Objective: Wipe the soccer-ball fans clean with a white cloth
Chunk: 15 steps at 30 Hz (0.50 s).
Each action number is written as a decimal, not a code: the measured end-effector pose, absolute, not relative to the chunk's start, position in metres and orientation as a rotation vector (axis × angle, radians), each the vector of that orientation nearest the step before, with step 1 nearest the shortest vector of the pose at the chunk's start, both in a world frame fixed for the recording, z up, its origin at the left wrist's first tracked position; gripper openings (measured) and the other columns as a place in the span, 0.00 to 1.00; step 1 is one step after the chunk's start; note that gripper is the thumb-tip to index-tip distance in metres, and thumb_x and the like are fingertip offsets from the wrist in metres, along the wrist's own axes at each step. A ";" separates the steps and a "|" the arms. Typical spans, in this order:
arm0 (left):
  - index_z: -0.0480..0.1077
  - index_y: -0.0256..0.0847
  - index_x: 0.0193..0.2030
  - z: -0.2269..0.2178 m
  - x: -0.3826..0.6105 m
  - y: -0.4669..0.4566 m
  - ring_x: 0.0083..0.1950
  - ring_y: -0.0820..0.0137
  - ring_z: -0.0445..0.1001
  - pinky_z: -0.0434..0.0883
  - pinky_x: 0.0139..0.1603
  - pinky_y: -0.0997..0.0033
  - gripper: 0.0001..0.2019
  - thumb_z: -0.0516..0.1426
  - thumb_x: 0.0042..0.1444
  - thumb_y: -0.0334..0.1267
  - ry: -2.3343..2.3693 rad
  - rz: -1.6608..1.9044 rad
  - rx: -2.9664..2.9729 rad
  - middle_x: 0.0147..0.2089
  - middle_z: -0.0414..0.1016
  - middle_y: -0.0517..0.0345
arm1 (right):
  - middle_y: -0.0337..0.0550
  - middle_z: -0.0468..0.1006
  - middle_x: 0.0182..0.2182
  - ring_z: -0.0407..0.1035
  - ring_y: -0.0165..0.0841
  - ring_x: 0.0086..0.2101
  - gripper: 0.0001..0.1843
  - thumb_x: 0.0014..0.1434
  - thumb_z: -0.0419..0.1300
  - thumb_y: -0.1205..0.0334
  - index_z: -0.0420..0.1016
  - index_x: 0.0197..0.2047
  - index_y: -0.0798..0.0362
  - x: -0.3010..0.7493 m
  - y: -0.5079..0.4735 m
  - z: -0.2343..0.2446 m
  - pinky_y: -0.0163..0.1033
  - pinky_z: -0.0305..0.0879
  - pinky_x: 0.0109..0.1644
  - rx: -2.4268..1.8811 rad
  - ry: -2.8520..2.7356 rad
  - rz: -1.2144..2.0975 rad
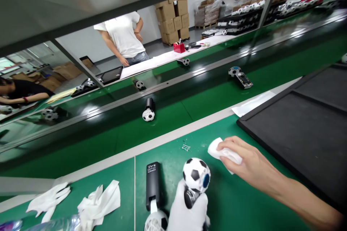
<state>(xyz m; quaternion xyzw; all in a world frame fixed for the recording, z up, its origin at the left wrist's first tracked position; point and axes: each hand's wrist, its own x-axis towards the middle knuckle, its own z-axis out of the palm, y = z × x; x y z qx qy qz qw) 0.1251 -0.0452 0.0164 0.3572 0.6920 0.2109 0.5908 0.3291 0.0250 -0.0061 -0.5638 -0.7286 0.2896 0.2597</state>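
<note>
Sitting at the far left, beyond a green conveyor belt [189,113], a person's dark sleeve [24,90] and forearm are partly cut off by the frame. On the near green bench [230,198] lie a crumpled white glove [48,198] and a white wipe [99,202], with a clear plastic bottle [54,225] cut off by the lower edge. Farther back, a standing person's white T-shirt [121,34] shows, the head hidden by an overhead shelf, with stacked cardboard boxes [170,20] behind. A black handle [154,186] lies on the bench, its ball-patterned end [156,221] cut off below.

Just right of it, the white-gloved left hand [187,211] wraps around the neck of a football-patterned gadget [196,175], holding it upright above the bench; the fingers are hard to separate and the hand's lower part runs out of frame. A similar gadget [148,110] stands on the belt. The bare right hand [252,162] reaches in from the right, fingers together and curled over a wad of white cloth [223,151], pressing it just beside the gadget; the thumb cannot be made out. Beyond it, a black tray [298,133] sits on the bench, its far corner cut off.
</note>
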 end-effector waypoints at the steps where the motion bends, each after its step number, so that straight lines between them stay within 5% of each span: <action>1: 0.64 0.47 0.57 0.021 0.127 -0.041 0.35 0.59 0.75 0.67 0.49 0.48 0.23 0.56 0.53 0.42 1.832 0.392 1.008 0.29 0.76 0.55 | 0.40 0.68 0.42 0.67 0.30 0.30 0.10 0.57 0.53 0.63 0.70 0.43 0.43 0.328 0.024 -0.004 0.36 0.66 0.31 -1.518 -1.960 0.786; 4: 0.62 0.51 0.60 0.027 0.128 -0.032 0.44 0.47 0.73 0.54 0.54 0.33 0.26 0.55 0.52 0.44 2.199 0.140 1.419 0.48 0.75 0.46 | 0.39 0.68 0.42 0.66 0.29 0.28 0.10 0.58 0.52 0.62 0.69 0.43 0.42 0.322 0.023 0.001 0.37 0.66 0.30 -1.497 -1.963 0.805; 7: 0.60 0.47 0.62 0.022 0.125 -0.032 0.43 0.43 0.73 0.58 0.49 0.32 0.28 0.51 0.54 0.47 2.133 -0.050 1.467 0.57 0.68 0.42 | 0.39 0.67 0.41 0.63 0.28 0.25 0.10 0.58 0.51 0.63 0.69 0.42 0.42 0.318 0.023 -0.001 0.38 0.65 0.30 -1.515 -2.014 0.789; 15: 0.61 0.42 0.62 0.012 0.127 -0.036 0.36 0.51 0.76 0.47 0.57 0.30 0.28 0.53 0.54 0.45 2.140 -0.016 1.556 0.48 0.75 0.42 | 0.41 0.66 0.40 0.63 0.28 0.25 0.14 0.56 0.51 0.68 0.68 0.43 0.43 0.309 0.011 -0.007 0.38 0.61 0.30 -1.500 -2.174 0.680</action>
